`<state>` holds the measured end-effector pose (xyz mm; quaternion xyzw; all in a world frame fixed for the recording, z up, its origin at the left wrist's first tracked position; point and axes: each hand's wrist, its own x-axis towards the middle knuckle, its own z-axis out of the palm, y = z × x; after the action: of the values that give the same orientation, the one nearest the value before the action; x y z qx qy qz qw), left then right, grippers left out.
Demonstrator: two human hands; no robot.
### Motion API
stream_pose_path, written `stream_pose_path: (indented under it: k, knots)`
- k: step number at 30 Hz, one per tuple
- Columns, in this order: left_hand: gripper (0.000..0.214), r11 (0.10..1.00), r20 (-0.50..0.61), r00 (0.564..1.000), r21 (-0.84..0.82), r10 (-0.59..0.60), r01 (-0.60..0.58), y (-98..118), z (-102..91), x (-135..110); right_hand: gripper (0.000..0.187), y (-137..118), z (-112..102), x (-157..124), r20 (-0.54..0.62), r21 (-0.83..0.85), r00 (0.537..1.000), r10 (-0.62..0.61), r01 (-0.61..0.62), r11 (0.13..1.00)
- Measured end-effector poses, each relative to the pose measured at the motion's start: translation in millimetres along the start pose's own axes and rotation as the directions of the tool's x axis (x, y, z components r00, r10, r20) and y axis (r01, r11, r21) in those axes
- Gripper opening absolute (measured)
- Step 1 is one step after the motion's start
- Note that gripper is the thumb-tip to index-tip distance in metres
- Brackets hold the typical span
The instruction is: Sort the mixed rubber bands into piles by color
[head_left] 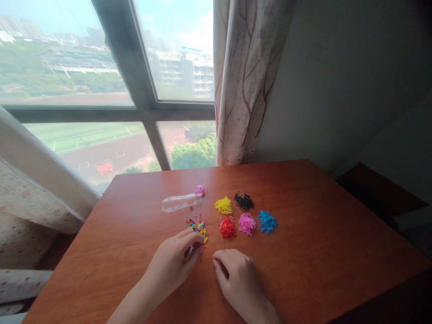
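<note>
My left hand (175, 258) is over a small mixed pile of coloured rubber bands (197, 225) and covers part of it. Its thumb and forefinger are pinched, with a bit of red rubber band (207, 246) showing at the tips. Close by on the right, my right hand (236, 272) rests low over the table with its fingers curled together; whatever is between them is hidden. Beyond the hands lie sorted heaps of bands: red (227, 227), pink (247, 224), blue (267, 222), yellow (223, 205) and black (243, 201).
A clear plastic bottle-shaped container (180, 203) lies on its side behind the mixed pile, beside a pink cap (200, 190). The brown wooden table (303, 252) meets a window (145, 110) and a patterned curtain (246, 81) at its far side.
</note>
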<state>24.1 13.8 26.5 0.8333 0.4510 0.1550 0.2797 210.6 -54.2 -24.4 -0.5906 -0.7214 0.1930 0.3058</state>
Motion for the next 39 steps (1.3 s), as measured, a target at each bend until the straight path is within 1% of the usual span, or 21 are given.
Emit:
stream_pose_path:
  k: [4, 9, 13, 17, 22, 27, 34, 37, 39]
  knots:
    - [0.017, 0.995, 0.050, 0.997, 0.083, 0.051, -0.055, 16, 6.1, 24, 0.017, 1, 2, -1, -0.007, -0.009, 1.000, 0.000, 0.000, 1.000]
    - [0.016, 0.942, 0.117, 0.991, 0.320, 0.062, -0.096, 25, 17.2, 50, 0.018, 3, 3, 1, -0.019, 0.011, 1.000, -0.008, 0.008, 1.000]
    - [0.015, 0.927, 0.128, 0.990, 0.361, 0.063, -0.106, 26, 20.5, 61, 0.017, 3, 3, 1, -0.026, 0.000, 1.000, -0.005, 0.005, 1.000]
    - [0.015, 0.921, 0.116, 0.992, 0.381, 0.045, -0.086, 26, 19.9, 63, 0.017, 2, 4, 0, -0.024, 0.006, 1.000, -0.003, 0.003, 1.000]
    - [0.014, 0.921, 0.091, 0.996, 0.387, 0.018, -0.052, 26, 15.3, 60, 0.018, 2, 3, 0, -0.026, 0.002, 1.000, 0.002, -0.001, 1.000]
    - [0.017, 0.927, 0.057, 0.998, 0.374, -0.008, -0.014, 19, 2.5, 51, 0.019, 1, 0, 1, -0.013, 0.013, 1.000, -0.005, 0.006, 1.000]
    - [0.016, 0.956, -0.028, 0.997, 0.285, -0.069, 0.074, -8, -17.9, 20, 0.018, -1, -2, 1, 0.000, -0.008, 1.000, -0.003, 0.003, 1.000]
    - [0.018, 0.965, -0.042, 0.995, 0.243, -0.092, 0.100, -17, -21.0, 5, 0.018, -1, -1, 2, -0.001, -0.022, 1.000, -0.001, 0.001, 1.000]
    - [0.019, 0.969, -0.024, 0.995, 0.224, -0.102, 0.104, -20, -19.5, -5, 0.018, -1, -1, 2, -0.003, -0.021, 1.000, 0.002, -0.002, 1.000]
